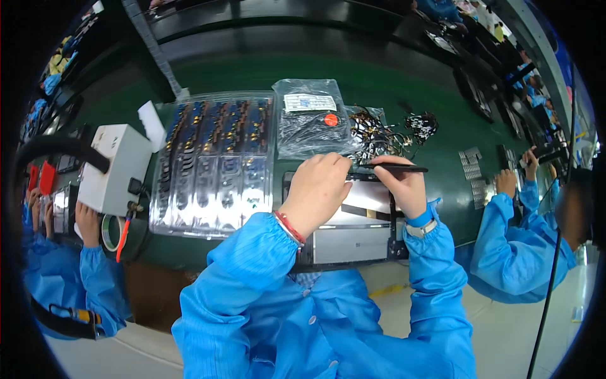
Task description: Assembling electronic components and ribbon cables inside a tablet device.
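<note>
1. Pinching a slim black tool (413, 168) between thumb and bent fingers, the right hand (405, 191) holds it nearly level above the far edge of the open device (351, 245); a grip close to the tool's left end probably gives finer control.
2. At the centre of the frame, the left hand (317, 191) arches over the device's upper left part, its fingers curled and close together. Their tips are hard to make out, so I cannot tell whether they pinch anything or simply press down; the pose would suit steadying.
3. The device lies flat at the near edge of the counter (379, 88), lower centre of the frame, its silvery inside facing up, which leaves the inner parts within easy reach of both hands.
4. Left of centre, a clear compartmented tray (276, 189) keeps small parts sorted in rows, presumably so single pieces can be lifted out.
5. Above the hands sit a clear bag (309, 136) with a white label and, to its right, a loose tangle of dark cables (372, 134), both likely set there to leave the near side free for the device.
</note>
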Demonstrator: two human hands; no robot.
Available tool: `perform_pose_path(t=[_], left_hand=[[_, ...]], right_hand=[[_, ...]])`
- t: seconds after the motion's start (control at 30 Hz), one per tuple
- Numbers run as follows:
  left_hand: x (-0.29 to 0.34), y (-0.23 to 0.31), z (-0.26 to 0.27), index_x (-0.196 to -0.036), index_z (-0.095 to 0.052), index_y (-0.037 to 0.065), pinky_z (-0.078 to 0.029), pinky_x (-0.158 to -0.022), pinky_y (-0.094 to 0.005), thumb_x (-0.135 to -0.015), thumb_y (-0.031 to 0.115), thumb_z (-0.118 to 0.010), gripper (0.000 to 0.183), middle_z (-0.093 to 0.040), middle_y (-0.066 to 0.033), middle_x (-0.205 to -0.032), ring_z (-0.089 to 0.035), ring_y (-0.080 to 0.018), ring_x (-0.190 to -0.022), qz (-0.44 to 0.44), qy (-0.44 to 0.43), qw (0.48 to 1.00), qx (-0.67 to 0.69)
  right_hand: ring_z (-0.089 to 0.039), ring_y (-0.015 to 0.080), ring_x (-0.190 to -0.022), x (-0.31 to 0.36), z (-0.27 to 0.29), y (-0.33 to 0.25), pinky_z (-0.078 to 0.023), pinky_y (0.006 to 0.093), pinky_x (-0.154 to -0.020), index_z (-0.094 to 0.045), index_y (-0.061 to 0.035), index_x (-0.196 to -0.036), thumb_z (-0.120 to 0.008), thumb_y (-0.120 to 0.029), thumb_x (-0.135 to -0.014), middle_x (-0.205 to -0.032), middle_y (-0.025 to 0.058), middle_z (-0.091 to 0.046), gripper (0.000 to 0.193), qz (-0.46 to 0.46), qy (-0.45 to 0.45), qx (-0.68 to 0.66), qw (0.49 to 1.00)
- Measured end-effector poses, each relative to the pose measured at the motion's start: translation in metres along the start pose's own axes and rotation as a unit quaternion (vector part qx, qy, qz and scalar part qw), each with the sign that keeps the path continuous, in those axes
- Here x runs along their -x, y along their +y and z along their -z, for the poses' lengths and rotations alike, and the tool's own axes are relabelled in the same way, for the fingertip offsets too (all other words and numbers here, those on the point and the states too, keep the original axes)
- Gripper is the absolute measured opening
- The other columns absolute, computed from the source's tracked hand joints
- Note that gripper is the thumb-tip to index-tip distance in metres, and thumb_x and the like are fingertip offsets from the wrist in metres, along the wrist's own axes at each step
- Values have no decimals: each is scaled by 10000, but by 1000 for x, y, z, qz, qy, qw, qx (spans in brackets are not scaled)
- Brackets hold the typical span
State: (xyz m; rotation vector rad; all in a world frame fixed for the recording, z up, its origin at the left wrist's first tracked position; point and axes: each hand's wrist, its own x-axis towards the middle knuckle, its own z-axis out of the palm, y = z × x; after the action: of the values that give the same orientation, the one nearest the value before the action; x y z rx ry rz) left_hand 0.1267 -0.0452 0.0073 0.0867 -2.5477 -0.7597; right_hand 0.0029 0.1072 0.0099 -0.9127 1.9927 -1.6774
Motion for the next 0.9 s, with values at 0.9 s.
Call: perform_pose_path(t=[0.9], left_hand=[[-1, 5, -8, -1237, -398, 33, -419, -764, -380, -718, 68, -656, 581, -568, -93, -976, -533, -290, -873, 82, -48, 994, 48]], right_hand=[[-568, 138, -635, 0, 3, -11, -445, 237, -573, -648, -3, -869, -625, 1, -714, -774, 85, -624, 156, 38, -46, 147, 987]])
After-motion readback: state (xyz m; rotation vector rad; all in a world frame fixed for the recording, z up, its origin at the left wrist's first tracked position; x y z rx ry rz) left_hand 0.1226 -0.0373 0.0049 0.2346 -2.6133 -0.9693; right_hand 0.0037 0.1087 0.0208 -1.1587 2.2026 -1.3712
